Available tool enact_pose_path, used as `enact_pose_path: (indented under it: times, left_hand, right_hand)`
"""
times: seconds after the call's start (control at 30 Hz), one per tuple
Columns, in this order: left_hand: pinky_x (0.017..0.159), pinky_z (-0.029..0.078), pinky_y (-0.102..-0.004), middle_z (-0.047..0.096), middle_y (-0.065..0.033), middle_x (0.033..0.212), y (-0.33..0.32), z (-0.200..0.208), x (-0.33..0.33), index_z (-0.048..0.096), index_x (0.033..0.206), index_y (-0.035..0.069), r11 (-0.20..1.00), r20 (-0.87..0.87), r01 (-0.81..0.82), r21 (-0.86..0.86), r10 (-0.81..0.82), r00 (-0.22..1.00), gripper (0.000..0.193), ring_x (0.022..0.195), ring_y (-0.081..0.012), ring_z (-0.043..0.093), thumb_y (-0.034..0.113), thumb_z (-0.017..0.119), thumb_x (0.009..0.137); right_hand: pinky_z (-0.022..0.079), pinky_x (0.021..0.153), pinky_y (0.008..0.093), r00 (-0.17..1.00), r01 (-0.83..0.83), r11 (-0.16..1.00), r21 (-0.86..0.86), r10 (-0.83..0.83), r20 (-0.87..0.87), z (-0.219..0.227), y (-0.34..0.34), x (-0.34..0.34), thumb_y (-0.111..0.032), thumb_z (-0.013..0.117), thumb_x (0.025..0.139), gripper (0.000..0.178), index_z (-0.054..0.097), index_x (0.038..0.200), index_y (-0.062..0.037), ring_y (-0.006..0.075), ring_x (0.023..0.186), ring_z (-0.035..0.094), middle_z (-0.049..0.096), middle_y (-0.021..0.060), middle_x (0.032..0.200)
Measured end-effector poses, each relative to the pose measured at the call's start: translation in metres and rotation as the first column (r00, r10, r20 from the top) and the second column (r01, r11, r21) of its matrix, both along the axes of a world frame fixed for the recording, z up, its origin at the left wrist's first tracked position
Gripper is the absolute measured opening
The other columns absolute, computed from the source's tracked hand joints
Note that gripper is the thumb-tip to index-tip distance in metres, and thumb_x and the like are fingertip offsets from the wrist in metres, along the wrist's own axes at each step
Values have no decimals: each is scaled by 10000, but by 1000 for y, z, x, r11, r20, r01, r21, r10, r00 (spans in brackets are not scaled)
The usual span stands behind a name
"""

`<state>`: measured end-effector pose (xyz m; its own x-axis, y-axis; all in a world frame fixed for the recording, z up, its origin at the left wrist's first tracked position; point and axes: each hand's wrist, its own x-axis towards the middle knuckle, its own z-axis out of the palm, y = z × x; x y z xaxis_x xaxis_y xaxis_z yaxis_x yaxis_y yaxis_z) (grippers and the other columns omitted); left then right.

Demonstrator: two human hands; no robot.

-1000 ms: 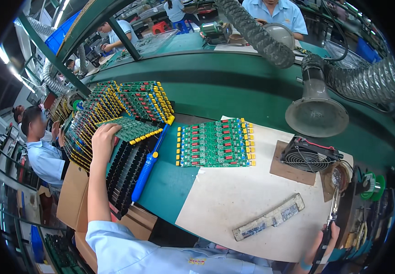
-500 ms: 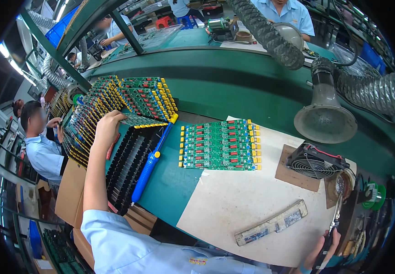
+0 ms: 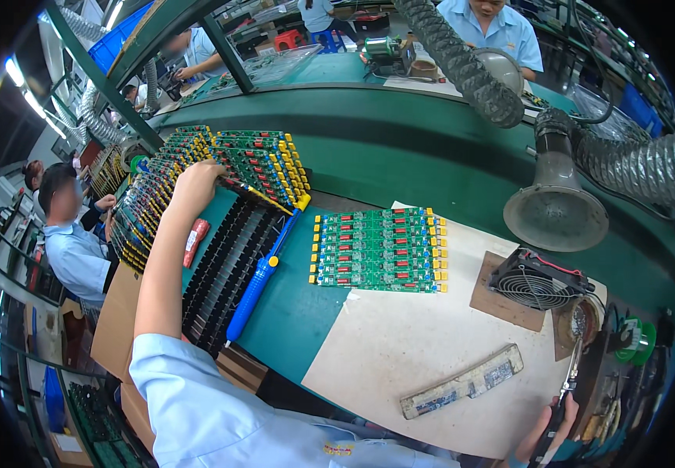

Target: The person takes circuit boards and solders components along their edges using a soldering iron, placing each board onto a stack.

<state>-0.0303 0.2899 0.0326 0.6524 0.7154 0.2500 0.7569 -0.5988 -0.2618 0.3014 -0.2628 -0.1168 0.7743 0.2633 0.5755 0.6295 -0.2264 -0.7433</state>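
My left hand (image 3: 199,186) reaches over the far end of a black slotted rack (image 3: 224,285), its fingers closed on the end of a green circuit board (image 3: 258,193) with yellow parts. That board stands nearly edge-on behind a row of upright circuit boards (image 3: 256,160). In my right hand (image 3: 544,429), at the lower right, is a soldering iron (image 3: 563,394). Its tip rests at a round, crusted tip-cleaning dish (image 3: 579,324). A panel of joined circuit boards (image 3: 378,249) with red and yellow parts lies flat between my hands.
A blue solder sucker (image 3: 252,300) leans along the rack. On the pale board (image 3: 384,335) lie a worn bar (image 3: 462,382) and a small fan (image 3: 540,277). A fume hood (image 3: 556,207) hangs at the right, near a solder spool (image 3: 637,339). Another person (image 3: 72,242) works at the left.
My left hand has moved slightly away and right, turning the circuit board from lying nearly flat to standing nearly edge-on. My right hand keeps the soldering iron at the dish.
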Motion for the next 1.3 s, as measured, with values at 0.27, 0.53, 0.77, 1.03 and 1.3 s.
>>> enact_pose_path:
  times: [0.27, 0.53, 0.77, 1.03, 1.3]
  left_hand:
    - [708, 488, -388, 623, -85, 880, 10, 5, 19, 658, 839, 56, 996, 65, 0, 87, -5, 998, 123, 802, -318, 602, 89, 580, 750]
    - [695, 486, -401, 629, -87, 879, 15, 17, 28, 646, 852, 52, 997, 0, -70, 18, 70, 998, 172, 802, -314, 604, 162, 656, 721]
    - [694, 486, -402, 628, -84, 877, 23, 12, 23, 634, 858, 55, 988, -9, -152, -6, 152, 988, 211, 795, -312, 606, 185, 682, 699]
    - [676, 480, -368, 588, -78, 878, -18, 18, 45, 591, 892, 53, 927, 108, -42, 373, 2, 994, 179, 756, -298, 590, 143, 635, 744]
    - [852, 443, -363, 509, -164, 1165, -151, -79, 123, 532, 1122, 51, 762, 230, 640, -98, -608, 760, 581, 993, -305, 547, 402, 712, 695]
  right_hand:
    - [471, 763, 323, 999, 9, 1000, 17, -10, 53, -1, 3, 2, -87, 589, 810, 301, 561, 1097, 0, 275, 802, 580, 606, 176, 947]
    - [487, 691, 333, 994, 47, 996, 69, -53, 94, -2, 7, 3, -72, 601, 769, 292, 576, 1045, 18, 287, 727, 580, 605, 184, 879]
    - [485, 703, 336, 995, 61, 996, 66, -66, 69, -9, 3, 4, -82, 598, 775, 311, 566, 1070, 10, 293, 744, 579, 603, 183, 903]
    - [485, 717, 344, 996, 83, 996, 36, -85, 36, -1, 4, 1, -90, 602, 778, 319, 564, 1080, 2, 299, 762, 581, 602, 187, 932]
    - [396, 707, 299, 996, -14, 995, -94, 6, -86, 14, 3, -4, -128, 559, 788, 365, 523, 1132, -10, 206, 768, 470, 490, 114, 912]
